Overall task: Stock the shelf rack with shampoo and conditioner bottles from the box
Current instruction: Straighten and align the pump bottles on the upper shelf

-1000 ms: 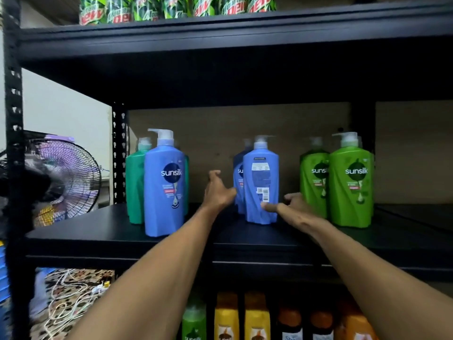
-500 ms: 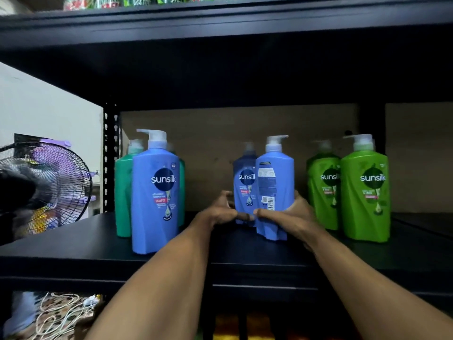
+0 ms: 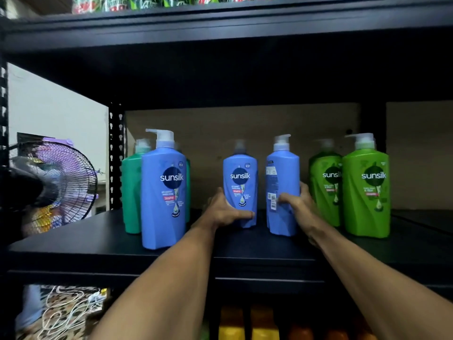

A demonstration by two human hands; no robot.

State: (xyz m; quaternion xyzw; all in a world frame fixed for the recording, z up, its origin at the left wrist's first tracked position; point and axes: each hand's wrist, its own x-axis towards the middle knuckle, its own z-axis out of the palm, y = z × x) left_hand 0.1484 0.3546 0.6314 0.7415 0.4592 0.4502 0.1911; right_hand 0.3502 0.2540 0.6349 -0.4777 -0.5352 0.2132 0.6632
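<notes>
Two blue pump bottles stand mid-shelf on the black rack shelf (image 3: 73, 239). My left hand (image 3: 224, 211) grips the base of the left one (image 3: 241, 182), whose Sunsilk label faces me. My right hand (image 3: 297, 202) grips the right blue bottle (image 3: 284, 173), which shows its back label and barcode. A gap separates the two bottles. A third blue Sunsilk bottle (image 3: 164, 190) stands upright at the front left, with a teal bottle (image 3: 131, 190) behind it. Two green Sunsilk bottles (image 3: 367, 190) (image 3: 323, 187) stand to the right. The box is out of view.
A purple fan (image 3: 58, 182) in a black cage stands left of the rack. Green drink bottles (image 3: 110, 2) line the top shelf. Yellow and orange bottles (image 3: 247, 325) fill the shelf below. Bare shelf lies at the far right (image 3: 421, 224).
My hands closed on the two blue bottles, which stood one behind the other. Now they stand apart side by side, the labelled one to the left.
</notes>
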